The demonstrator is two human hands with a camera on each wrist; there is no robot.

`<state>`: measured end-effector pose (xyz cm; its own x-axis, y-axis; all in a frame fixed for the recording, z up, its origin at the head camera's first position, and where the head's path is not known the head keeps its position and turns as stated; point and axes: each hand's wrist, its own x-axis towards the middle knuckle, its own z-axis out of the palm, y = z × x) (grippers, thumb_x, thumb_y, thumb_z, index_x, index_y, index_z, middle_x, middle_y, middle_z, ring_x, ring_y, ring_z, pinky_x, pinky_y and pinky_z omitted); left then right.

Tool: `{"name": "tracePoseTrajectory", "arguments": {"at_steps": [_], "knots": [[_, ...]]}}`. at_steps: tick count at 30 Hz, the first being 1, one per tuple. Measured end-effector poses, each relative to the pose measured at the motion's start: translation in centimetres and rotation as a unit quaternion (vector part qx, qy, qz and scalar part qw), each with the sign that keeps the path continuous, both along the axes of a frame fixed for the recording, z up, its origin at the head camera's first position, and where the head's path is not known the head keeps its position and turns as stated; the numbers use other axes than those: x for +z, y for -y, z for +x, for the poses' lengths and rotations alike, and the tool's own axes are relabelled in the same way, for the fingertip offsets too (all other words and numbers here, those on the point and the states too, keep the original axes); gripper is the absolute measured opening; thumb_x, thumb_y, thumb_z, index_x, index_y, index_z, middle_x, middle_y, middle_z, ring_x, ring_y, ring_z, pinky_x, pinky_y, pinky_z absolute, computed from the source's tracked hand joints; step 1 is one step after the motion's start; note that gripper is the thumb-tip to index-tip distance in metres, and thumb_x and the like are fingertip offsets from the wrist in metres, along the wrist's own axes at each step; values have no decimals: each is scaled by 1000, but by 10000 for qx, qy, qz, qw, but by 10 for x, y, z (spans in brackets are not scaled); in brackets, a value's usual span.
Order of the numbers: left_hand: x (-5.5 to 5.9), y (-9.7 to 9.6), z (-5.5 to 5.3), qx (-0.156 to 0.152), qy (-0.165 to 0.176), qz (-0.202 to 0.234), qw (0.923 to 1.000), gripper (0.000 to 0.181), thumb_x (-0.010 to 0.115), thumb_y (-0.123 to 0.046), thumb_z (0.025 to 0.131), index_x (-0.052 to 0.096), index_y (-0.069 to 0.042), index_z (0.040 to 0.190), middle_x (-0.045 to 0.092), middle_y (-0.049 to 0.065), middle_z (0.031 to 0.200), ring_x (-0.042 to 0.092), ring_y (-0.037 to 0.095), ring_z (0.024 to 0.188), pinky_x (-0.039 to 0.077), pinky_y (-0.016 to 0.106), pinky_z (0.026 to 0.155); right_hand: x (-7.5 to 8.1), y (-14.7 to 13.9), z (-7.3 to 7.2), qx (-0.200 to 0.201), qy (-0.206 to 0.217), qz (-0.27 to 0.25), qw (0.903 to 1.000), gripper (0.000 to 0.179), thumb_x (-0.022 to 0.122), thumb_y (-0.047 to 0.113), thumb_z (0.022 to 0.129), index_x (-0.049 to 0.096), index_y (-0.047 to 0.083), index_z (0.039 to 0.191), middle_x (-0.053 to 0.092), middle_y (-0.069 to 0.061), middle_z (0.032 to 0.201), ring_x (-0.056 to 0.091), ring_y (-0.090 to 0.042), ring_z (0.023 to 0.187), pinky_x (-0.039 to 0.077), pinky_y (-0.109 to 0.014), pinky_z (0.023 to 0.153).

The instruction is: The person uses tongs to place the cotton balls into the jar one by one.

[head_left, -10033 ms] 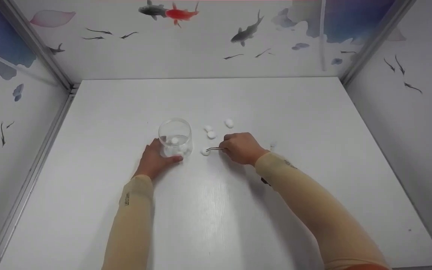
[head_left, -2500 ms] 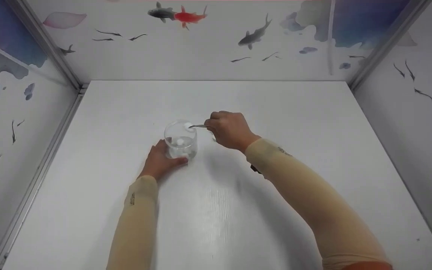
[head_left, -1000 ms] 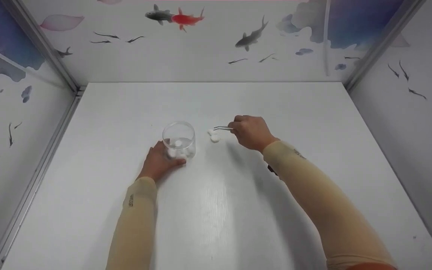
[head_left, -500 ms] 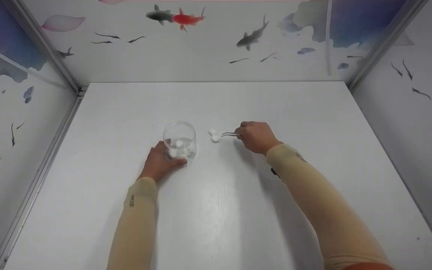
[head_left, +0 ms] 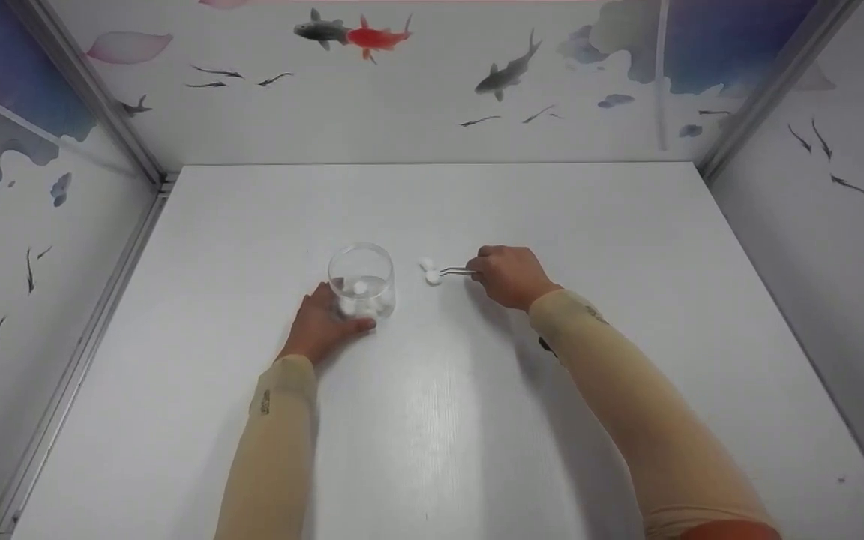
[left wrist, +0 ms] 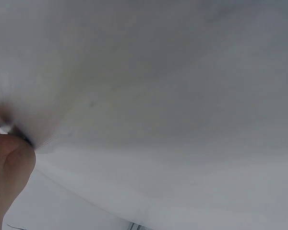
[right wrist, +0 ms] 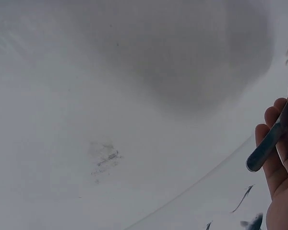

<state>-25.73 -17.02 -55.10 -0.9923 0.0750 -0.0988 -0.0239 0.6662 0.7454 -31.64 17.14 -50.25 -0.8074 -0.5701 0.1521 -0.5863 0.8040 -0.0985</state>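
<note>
A clear round jar (head_left: pixel 361 262) stands on the white table with several white cotton balls (head_left: pixel 361 306) inside. My left hand (head_left: pixel 321 324) grips its near left side, thumb across the front. In my right hand (head_left: pixel 511 276) is a pair of metal tweezers (head_left: pixel 459 271), pinched between fingers and thumb. The tips point left, right at the nearer of two cotton balls (head_left: pixel 433 277) lying close together to the right of the jar. From the right wrist view, the handle end of the tweezers (right wrist: pixel 264 149) sticks out past the fingers. The left wrist view shows only part of the left hand (left wrist: pixel 9 167).
The white table (head_left: pixel 417 420) is enclosed by a back wall (head_left: pixel 402 112) and side panels printed with fish. A dark smudge (right wrist: pixel 108 155) marks the tabletop in the right wrist view.
Cotton balls beside the jar have dropped from several to two. The tweezers carried one over the jar's rim, then came back right and down to the remaining pair. The left hand stayed on the jar.
</note>
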Motion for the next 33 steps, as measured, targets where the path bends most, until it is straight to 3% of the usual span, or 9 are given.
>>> {"name": "tracePoseTrajectory", "arguments": {"at_steps": [5, 12, 17, 27, 33], "knots": [[2, -2, 0, -39, 52, -99, 9999, 105, 85, -54, 73, 35, -10, 154, 40, 8, 154, 25, 25, 147, -2, 36, 123, -5, 3, -2, 163, -26, -102, 9998, 14, 72, 13, 93, 78, 13, 106, 69, -2, 91, 66, -18, 79, 59, -35, 72], [2, -2, 0, -72, -98, -158, 9998, 102, 85, -54, 72, 38, -8, 151, 46, 9, 149, 32, 26, 144, 1, 37, 123, -13, 6, -3, 112, 140, -152, 9997, 16, 71, 12, 94, 79, 12, 107, 71, -3, 94, 68, -18, 83, 60, -35, 75], [3, -1, 0, -48, -148, -132, 9998, 99, 86, -53, 72, 41, -8, 149, 49, 8, 146, 34, 27, 143, 2, 37, 123, -14, 8, -4, 151, -47, -214, 9996, 13, 71, 10, 93, 79, 11, 103, 71, -3, 91, 69, -19, 81, 60, -36, 72], [5, -2, 1, -116, -115, -170, 9997, 101, 85, -52, 74, 38, -7, 151, 47, 11, 147, 33, 28, 143, 0, 38, 123, -3, -1, -2, 210, -382, -345, 9985, 10, 71, 8, 92, 79, 11, 96, 69, -3, 85, 67, -20, 75, 59, -37, 64], [4, 0, 2, -21, 212, -74, 9997, 111, 84, -56, 73, 28, -9, 157, 31, 13, 159, 19, 30, 149, 0, 40, 123, 6, -8, 0, 300, -587, -496, 9966, 9, 72, 6, 90, 79, 11, 93, 70, -2, 85, 69, -19, 76, 59, -37, 64]]}}
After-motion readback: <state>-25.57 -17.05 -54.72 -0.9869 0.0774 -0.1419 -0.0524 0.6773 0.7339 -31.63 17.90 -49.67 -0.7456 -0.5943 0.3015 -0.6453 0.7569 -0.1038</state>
